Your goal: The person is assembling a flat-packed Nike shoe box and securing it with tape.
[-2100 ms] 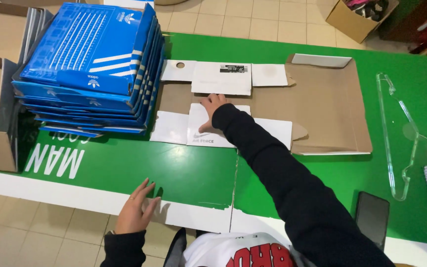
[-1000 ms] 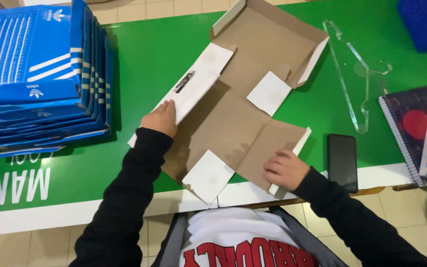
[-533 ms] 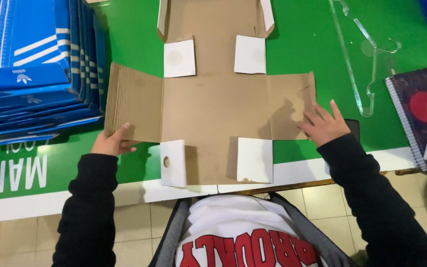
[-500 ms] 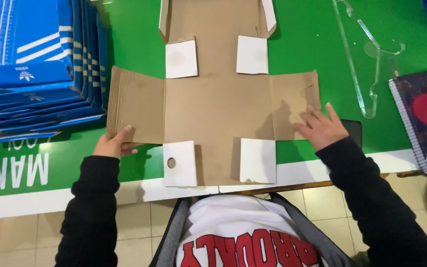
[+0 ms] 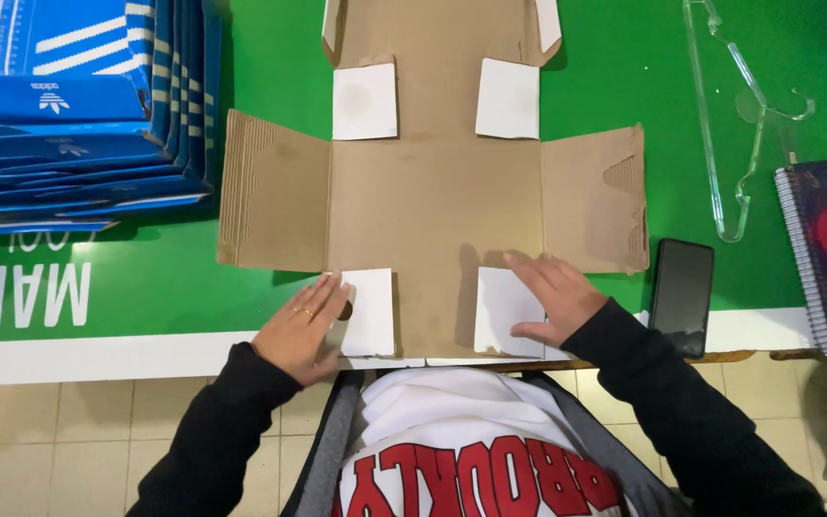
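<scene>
Left hand [image 5: 301, 328] and right hand [image 5: 549, 297] lie open-fingered on the flattened cardboard box [image 5: 433, 191], its far end seemingly cropped.

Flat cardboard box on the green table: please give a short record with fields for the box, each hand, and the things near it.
box: unfolded brown cardboard box blank, lying flat, four white tabs showing
left hand: left hand rests flat on the near left white tab
right hand: right hand rests flat on the near right white tab
left of box: stack of flattened blue boxes
right of box: black phone, clear plastic hanger, spiral notebook
surface: green table
</scene>
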